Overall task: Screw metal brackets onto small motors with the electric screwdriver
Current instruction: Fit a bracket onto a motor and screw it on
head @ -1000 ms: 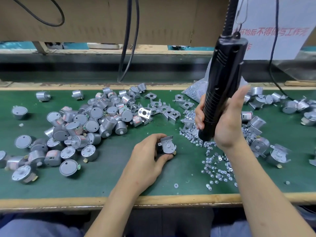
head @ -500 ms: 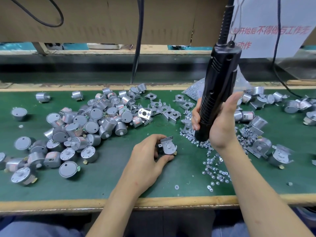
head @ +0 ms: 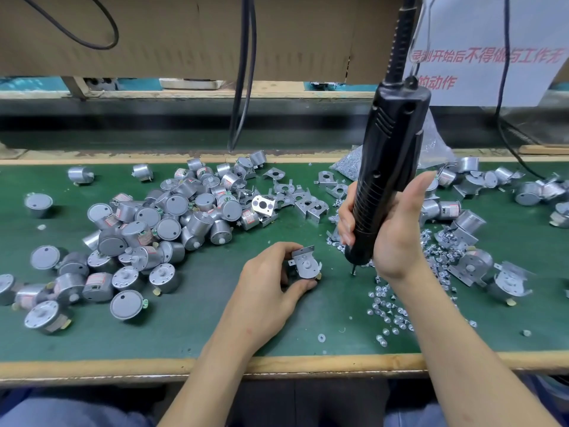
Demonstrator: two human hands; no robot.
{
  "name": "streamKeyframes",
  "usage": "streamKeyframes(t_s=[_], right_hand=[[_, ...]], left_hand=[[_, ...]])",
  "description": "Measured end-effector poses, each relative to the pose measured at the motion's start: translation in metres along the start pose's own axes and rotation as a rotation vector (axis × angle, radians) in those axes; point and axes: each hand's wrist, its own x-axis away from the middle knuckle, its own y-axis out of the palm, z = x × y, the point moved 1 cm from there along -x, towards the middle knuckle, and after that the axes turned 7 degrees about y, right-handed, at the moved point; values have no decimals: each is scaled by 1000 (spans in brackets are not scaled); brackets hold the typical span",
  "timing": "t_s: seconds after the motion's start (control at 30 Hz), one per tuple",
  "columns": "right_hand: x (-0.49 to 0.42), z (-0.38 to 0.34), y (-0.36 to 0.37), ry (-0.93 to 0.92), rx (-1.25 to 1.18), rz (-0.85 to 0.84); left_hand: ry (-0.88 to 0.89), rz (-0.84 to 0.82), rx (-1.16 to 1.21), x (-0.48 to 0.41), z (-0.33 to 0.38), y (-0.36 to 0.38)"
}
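A green table [head: 191,328] with a pale wooden front edge lies under the fingers [head: 277,249]. Far beyond them a brown cardboard panel [head: 184,35] spans the back, black cables [head: 249,13] hanging before it. Up and right of them hangs a white sign [head: 462,26] with red characters.

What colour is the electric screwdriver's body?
Black. The electric screwdriver, gripped by the right hand, shows best in the head view.
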Motion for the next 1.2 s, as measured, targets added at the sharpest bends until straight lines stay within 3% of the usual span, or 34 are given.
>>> streamKeyframes(t_s=[1.2], right_hand=[[-3, -3, -2, -9, 9, 32]], left_hand=[[-8, 1, 12, 0, -2, 1]])
